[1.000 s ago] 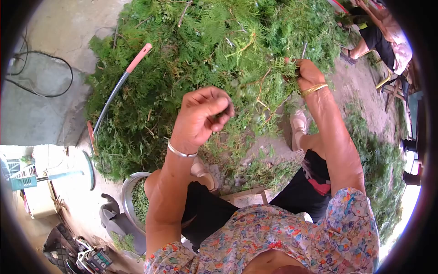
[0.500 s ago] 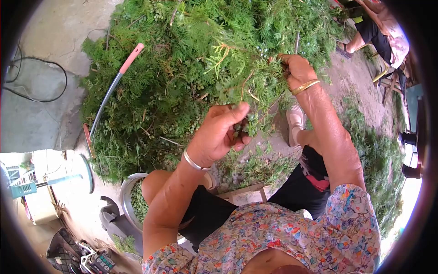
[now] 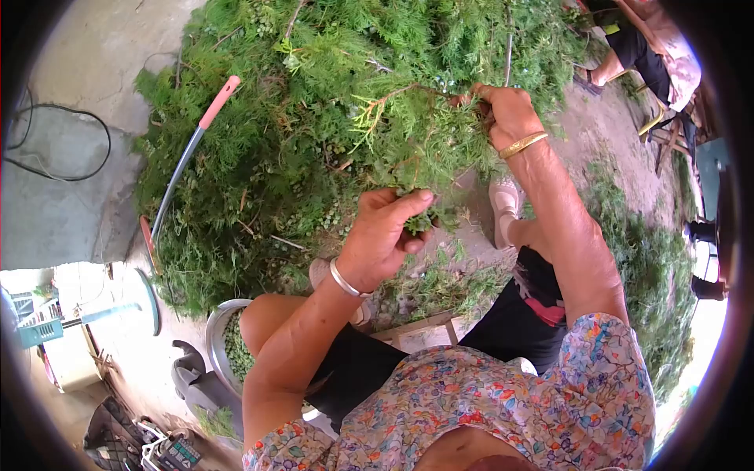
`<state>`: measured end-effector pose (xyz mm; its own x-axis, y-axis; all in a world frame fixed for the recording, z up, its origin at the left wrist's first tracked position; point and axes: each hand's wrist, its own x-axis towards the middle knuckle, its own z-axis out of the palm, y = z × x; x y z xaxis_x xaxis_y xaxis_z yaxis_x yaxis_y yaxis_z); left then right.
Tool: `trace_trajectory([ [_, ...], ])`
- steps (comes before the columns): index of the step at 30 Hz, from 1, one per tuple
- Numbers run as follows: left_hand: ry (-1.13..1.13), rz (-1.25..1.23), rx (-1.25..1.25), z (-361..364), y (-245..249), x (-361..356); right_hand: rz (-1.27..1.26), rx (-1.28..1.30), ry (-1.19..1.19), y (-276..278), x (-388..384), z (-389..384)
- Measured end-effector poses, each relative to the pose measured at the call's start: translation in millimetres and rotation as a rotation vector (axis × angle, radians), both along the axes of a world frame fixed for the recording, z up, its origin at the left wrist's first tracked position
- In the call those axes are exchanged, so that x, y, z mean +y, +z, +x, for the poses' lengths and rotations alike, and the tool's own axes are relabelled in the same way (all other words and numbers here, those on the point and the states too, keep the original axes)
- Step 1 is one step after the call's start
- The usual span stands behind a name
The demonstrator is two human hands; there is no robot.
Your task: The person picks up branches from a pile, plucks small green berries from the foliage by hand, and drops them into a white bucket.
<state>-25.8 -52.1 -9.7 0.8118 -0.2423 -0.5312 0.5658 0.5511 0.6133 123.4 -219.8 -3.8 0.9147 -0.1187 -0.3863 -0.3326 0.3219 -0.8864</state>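
An evergreen branch [image 3: 440, 129] with flat, feathery leaves hangs between my hands over a big heap of similar cut greenery [image 3: 259, 157]. My right hand [image 3: 509, 114], with a gold bangle at the wrist, is closed around its woody stem at the upper right. Lower and to the left, my left hand [image 3: 389, 228], wearing a silver bangle, has thumb and fingers pinched on small green cones and leaf bits [image 3: 418, 224] at the branch's lower end. Its fingertips are partly hidden by the greenery.
By my left knee stands a metal basin [image 3: 216, 345] of small green cones. A long tool with a pink handle [image 3: 220, 102] lies along the heap's left side. Another person [image 3: 656, 59] sits at the upper right. Cut branches [image 3: 636, 251] lie on the ground at right.
The branch has shifted slightly, its yellowish twig now lower and further left. My right hand has moved a little up and left; my left fingers have closed in on the cones.
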Motion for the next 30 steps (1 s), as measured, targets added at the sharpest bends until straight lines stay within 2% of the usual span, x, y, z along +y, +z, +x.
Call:
trace_trajectory([
  [6, 0.17, 0.088, -0.023, 0, 2, 4, 0.148, 0.039, 0.037, -9, -22, 17],
  [8, 0.183, 0.091, -0.059, 0, 2, 5, 0.091, 0.034, 0.018, -4, -20, 13],
  [10, 0.237, 0.21, -0.082, 1, 2, 6, 0.034, 0.03, 0.001, 8, -22, 11],
  [11, 0.238, 0.211, -0.084, 3, -1, 15, 0.013, 0.016, -0.071, 21, -25, 12],
  [13, 0.122, 0.067, -0.075, 6, -12, 44, -0.004, 0.0, -0.141, 22, -35, 17],
  [15, 0.098, 0.008, -0.104, 6, -11, 56, 0.146, -0.099, -0.071, 0, -62, 39],
  [17, 0.18, -0.069, -0.143, 4, -6, 61, 0.195, -0.1, -0.034, -9, -70, 46],
  [19, 0.218, -0.101, -0.193, 1, -10, 76, 0.143, -0.06, -0.163, -12, -69, 47],
  [23, 0.334, -0.179, -0.361, -8, 19, 118, 0.162, -0.033, -0.275, 8, -57, 35],
  [27, 0.514, 0.207, -0.413, -64, 46, 171, 0.112, 0.014, -0.238, 1, -56, 42],
  [29, 0.704, 0.592, -0.328, -103, 52, 176, 0.165, 0.009, -0.228, -3, -56, 44],
  [30, 0.638, 0.7, -0.26, -131, 47, 190, 0.168, 0.006, -0.241, 4, -52, 37],
])
